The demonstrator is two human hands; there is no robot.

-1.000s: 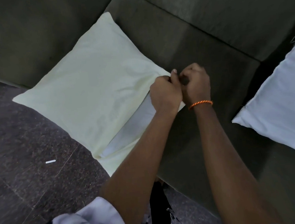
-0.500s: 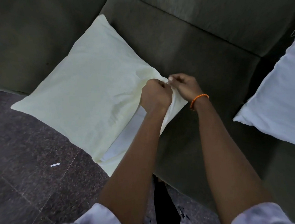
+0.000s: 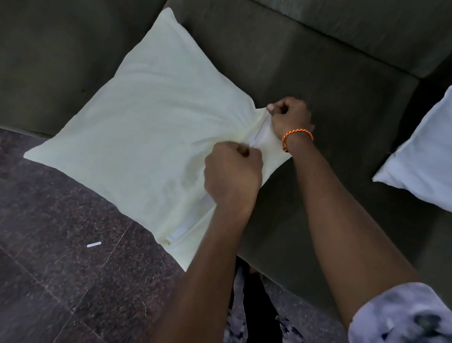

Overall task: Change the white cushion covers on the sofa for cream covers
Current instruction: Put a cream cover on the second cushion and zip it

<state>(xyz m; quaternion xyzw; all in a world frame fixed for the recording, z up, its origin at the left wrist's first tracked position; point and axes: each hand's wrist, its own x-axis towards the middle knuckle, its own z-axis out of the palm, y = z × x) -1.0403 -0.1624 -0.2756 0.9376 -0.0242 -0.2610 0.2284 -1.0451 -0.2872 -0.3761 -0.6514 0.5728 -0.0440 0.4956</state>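
Here two cushions: one cream cushion (image 3: 146, 129), one white cushion (image 3: 440, 160).

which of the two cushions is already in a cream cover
The cream cushion at the sofa's left end, gripped by both hands. The white cushion at the right edge lies untouched.

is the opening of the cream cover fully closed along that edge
No, a strip of white inner cushion shows through the open gap in the cream cover, between its lower corner and the left hand.
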